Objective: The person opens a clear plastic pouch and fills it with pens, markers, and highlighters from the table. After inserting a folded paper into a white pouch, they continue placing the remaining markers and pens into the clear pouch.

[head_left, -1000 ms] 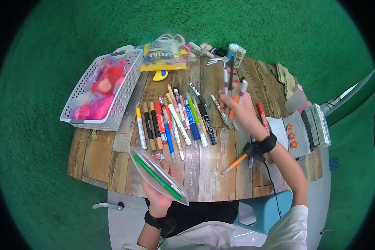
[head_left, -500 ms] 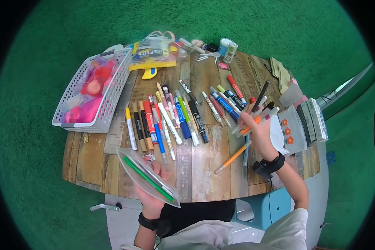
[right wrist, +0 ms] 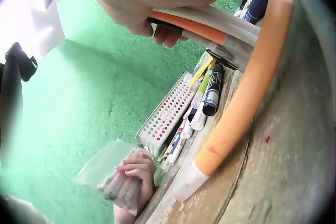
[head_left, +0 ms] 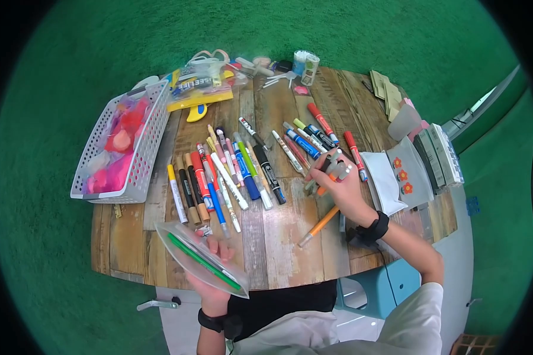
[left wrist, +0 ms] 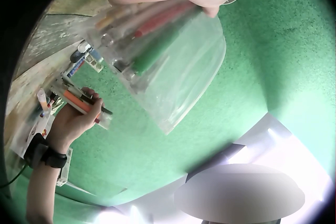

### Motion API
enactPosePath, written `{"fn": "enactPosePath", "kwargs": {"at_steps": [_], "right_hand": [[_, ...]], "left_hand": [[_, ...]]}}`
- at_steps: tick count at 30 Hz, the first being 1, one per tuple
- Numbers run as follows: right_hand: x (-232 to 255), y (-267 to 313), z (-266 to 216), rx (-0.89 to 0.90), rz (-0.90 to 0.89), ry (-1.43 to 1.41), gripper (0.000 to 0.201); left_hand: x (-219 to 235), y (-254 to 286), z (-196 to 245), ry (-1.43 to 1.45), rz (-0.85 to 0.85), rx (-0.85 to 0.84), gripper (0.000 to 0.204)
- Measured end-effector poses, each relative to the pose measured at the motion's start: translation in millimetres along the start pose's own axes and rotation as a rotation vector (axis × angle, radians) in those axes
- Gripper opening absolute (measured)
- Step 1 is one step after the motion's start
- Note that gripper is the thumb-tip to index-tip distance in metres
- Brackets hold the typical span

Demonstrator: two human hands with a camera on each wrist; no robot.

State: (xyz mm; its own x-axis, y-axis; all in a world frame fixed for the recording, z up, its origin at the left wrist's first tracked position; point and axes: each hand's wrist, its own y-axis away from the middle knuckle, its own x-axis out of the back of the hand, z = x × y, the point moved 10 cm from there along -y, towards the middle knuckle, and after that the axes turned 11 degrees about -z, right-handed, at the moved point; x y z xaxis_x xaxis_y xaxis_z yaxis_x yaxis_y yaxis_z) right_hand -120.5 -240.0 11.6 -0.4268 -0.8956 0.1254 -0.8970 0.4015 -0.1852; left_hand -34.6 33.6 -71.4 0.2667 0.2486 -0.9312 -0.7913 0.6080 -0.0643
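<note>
My left hand (head_left: 210,294) holds a translucent pouch (left wrist: 184,87) near the table's front edge, its fingers curled behind the near side. Inside the pouch lie a green pen (head_left: 202,260) and other slim pens. Over the right part of the table, my right hand (head_left: 346,192) grips a bunch of several pens, among them an orange pen (right wrist: 197,27), a dark one and whitish ones. Below that hand, another orange pen (head_left: 321,226) with clear ends lies on the wood. Just beyond the hand is a cluster of markers, including a red marker (head_left: 323,122).
Left of centre, many pens and markers (head_left: 237,171) lie in a row. A white basket (head_left: 142,192) of pink items stands at the left. At the back are a clear zip bag (head_left: 201,89) and cotton swabs (head_left: 275,78). White boxes (head_left: 447,157) and a flowered pouch (head_left: 414,189) sit right.
My right hand drew the bunch of pens back from the right-hand marker cluster toward me, then shifted slightly left. The left hand keeps the pouch; the head view has turned a little.
</note>
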Motion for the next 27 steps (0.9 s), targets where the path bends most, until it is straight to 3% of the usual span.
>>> {"fn": "enactPosePath", "kwargs": {"at_steps": [6,9,13,14,17,19,21,23,25,27], "right_hand": [[-8,0,16,-0.126,-0.098,0.111,0.012],[-7,-11,-1,-0.050,-0.157,0.142,0.013],[16,-39,-53,0.016,-0.104,0.281,0.013],[23,-47,-54,0.039,-0.091,0.208,0.023],[28,-58,-48,-0.044,-0.082,0.197,0.022],[29,-62,-35,-0.045,-0.102,0.305,0.023],[13,-62,-37,-0.049,-0.144,0.731,0.024],[6,-62,-22,-0.058,-0.127,0.835,0.028],[5,-58,3,-0.274,-0.155,1.153,0.032],[-2,-58,19,-0.214,-0.188,1.257,0.033]], "left_hand": [[-1,0,0,0.010,0.022,-0.008,0.047],[0,0,2,0.000,0.038,-0.015,0.047],[-1,0,2,-0.012,0.017,-0.012,0.047],[-1,-1,2,-0.005,0.003,-0.013,0.047],[2,0,2,0.010,0.018,-0.003,0.047],[2,0,2,0.011,0.011,-0.003,0.047],[1,1,2,0.009,0.006,-0.006,0.047],[4,2,1,0.032,0.030,0.001,0.048],[7,2,2,0.036,-0.016,0.006,0.044],[6,1,2,0.042,-0.063,0.015,0.040]]}}
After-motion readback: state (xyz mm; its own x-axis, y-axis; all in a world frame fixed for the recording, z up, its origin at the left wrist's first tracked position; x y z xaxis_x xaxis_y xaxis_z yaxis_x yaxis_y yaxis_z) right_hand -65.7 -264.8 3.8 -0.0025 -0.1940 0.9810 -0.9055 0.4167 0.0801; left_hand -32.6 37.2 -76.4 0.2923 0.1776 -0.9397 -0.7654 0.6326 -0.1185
